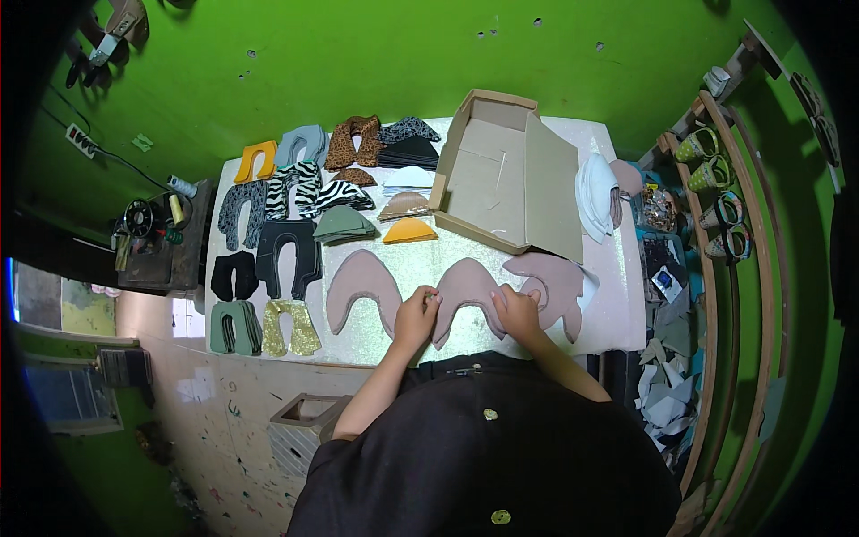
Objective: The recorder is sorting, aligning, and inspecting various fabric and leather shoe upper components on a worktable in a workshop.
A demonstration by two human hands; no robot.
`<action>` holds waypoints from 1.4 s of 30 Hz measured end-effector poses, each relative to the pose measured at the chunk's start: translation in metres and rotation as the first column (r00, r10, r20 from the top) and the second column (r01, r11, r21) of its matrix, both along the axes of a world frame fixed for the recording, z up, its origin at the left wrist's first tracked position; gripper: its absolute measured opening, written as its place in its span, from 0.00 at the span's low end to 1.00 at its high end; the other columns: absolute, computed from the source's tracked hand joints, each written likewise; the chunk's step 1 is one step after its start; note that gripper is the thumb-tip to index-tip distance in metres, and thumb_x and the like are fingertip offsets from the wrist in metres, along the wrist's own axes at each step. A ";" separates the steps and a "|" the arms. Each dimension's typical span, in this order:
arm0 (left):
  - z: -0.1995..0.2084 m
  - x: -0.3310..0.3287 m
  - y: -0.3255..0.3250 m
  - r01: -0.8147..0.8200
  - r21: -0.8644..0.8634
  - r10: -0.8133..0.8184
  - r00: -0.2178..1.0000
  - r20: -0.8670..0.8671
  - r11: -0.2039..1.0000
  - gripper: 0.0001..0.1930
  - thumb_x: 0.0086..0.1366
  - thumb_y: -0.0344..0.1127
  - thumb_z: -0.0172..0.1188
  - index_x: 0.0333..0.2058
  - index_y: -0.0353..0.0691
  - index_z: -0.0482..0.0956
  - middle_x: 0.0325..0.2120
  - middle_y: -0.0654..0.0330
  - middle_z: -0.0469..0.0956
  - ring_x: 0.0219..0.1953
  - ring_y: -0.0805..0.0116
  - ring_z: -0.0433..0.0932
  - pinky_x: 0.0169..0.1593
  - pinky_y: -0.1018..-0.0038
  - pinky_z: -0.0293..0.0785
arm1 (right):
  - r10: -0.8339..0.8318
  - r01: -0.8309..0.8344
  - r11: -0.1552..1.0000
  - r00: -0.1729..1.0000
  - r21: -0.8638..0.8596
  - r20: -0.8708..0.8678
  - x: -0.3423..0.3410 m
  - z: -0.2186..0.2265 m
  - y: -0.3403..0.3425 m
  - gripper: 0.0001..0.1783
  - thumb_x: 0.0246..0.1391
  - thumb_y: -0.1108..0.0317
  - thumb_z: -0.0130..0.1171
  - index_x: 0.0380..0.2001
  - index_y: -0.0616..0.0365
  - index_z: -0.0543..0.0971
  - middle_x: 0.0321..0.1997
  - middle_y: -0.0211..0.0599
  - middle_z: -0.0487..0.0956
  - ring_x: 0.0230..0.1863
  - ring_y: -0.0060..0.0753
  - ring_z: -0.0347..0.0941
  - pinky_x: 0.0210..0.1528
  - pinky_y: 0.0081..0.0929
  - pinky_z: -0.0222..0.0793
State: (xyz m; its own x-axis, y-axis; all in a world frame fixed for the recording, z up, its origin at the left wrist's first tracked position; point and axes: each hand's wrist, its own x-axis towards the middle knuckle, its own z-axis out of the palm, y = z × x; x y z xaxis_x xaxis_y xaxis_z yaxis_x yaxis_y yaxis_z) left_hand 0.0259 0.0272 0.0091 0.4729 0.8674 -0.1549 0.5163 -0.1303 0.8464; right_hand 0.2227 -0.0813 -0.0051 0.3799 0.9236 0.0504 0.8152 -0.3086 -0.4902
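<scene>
Left hand (417, 317), right hand (521, 313): fingers curled at opposite edges of a pink arch-shaped piece (470, 276). Any grip is indiscernible.

"What lies on the near side of the open cardboard box (483, 183)?"

"Pink arches: a middle arch (469, 276) straight below the box, a left arch (361, 269) below and left of it, overlapping pink pieces (560, 300) below and right."

"And the hands?"

"Both below the box. The left hand (418, 313) touches the middle arch's left edge, fingers curled; the right hand (519, 311) is at its right edge. How firmly they grip, I can't tell."

"Left of the box?"

"A yellow half-moon stack (410, 232); farther left, zebra-print pieces (293, 186)."

"Right?"

"White pieces (593, 199) just beside its flap; well apart, shoes (710, 174) on a wooden rack (711, 331)."
</scene>
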 end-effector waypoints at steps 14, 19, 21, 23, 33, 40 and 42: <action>-0.009 -0.008 -0.004 0.002 0.057 0.011 0.973 -0.229 0.998 0.17 0.59 0.41 0.57 0.45 0.42 0.69 0.20 0.52 0.76 0.25 0.51 0.77 0.30 0.61 0.69 | -0.020 0.030 0.999 0.974 -0.043 0.226 -0.012 -0.009 -0.001 0.15 0.52 0.55 0.53 0.23 0.54 0.78 0.28 0.32 0.75 0.37 0.37 0.67 0.38 0.45 0.48; -0.007 -0.011 -0.008 -0.018 0.017 0.021 0.985 -0.169 1.000 0.18 0.59 0.42 0.56 0.46 0.42 0.68 0.19 0.51 0.76 0.25 0.50 0.77 0.30 0.60 0.69 | -0.051 0.048 0.999 0.973 0.018 0.223 -0.011 -0.010 0.000 0.16 0.51 0.54 0.54 0.22 0.53 0.79 0.27 0.31 0.75 0.37 0.36 0.67 0.39 0.45 0.49; -0.005 -0.011 -0.011 -0.018 0.017 0.021 0.987 -0.159 1.000 0.18 0.59 0.42 0.56 0.46 0.42 0.67 0.19 0.51 0.76 0.25 0.50 0.77 0.30 0.60 0.69 | -0.043 0.052 0.998 0.975 -0.036 0.216 -0.011 -0.006 -0.001 0.14 0.51 0.54 0.55 0.25 0.53 0.79 0.29 0.32 0.75 0.38 0.36 0.67 0.39 0.45 0.49; -0.001 -0.011 -0.015 -0.003 0.040 0.012 0.976 -0.218 0.999 0.19 0.59 0.41 0.56 0.47 0.42 0.67 0.19 0.50 0.76 0.26 0.49 0.77 0.31 0.59 0.69 | -0.043 0.062 0.994 0.976 -0.085 0.211 -0.011 -0.003 -0.001 0.13 0.50 0.55 0.56 0.27 0.53 0.78 0.31 0.32 0.74 0.40 0.36 0.66 0.40 0.46 0.49; -0.004 -0.008 -0.028 0.220 0.411 -0.105 0.953 -0.285 0.885 0.19 0.58 0.35 0.56 0.50 0.45 0.69 0.40 0.50 0.74 0.43 0.50 0.72 0.43 0.61 0.68 | -0.013 0.017 0.999 0.988 -0.030 0.154 -0.025 -0.001 -0.027 0.21 0.48 0.55 0.57 0.47 0.44 0.74 0.54 0.36 0.67 0.56 0.40 0.57 0.50 0.52 0.47; -0.040 -0.014 -0.038 0.465 0.399 -0.252 0.840 -0.480 0.791 0.26 0.65 0.52 0.41 0.61 0.55 0.60 0.64 0.51 0.49 0.64 0.49 0.48 0.58 0.36 0.41 | -0.776 0.775 0.631 0.629 0.040 0.051 0.048 0.011 -0.045 0.32 0.41 0.53 0.61 0.52 0.45 0.67 0.54 0.36 0.67 0.59 0.44 0.56 0.56 0.54 0.43; -0.029 -0.009 -0.041 0.438 0.359 -0.218 0.830 -0.513 0.824 0.26 0.65 0.52 0.42 0.60 0.54 0.60 0.63 0.50 0.50 0.64 0.47 0.47 0.58 0.37 0.40 | -0.766 0.767 0.634 0.640 -0.099 0.054 0.068 0.016 -0.049 0.31 0.40 0.54 0.63 0.50 0.45 0.68 0.53 0.35 0.68 0.58 0.43 0.57 0.56 0.54 0.44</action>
State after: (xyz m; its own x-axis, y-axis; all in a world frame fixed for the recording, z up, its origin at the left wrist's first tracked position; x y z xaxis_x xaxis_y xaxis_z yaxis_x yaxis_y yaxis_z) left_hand 0.0168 -0.0134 -0.0200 0.7193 0.6927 -0.0520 0.6632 -0.6625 0.3482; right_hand 0.2905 -0.1305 0.0104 0.9539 0.2995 -0.0206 0.2647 -0.8714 -0.4131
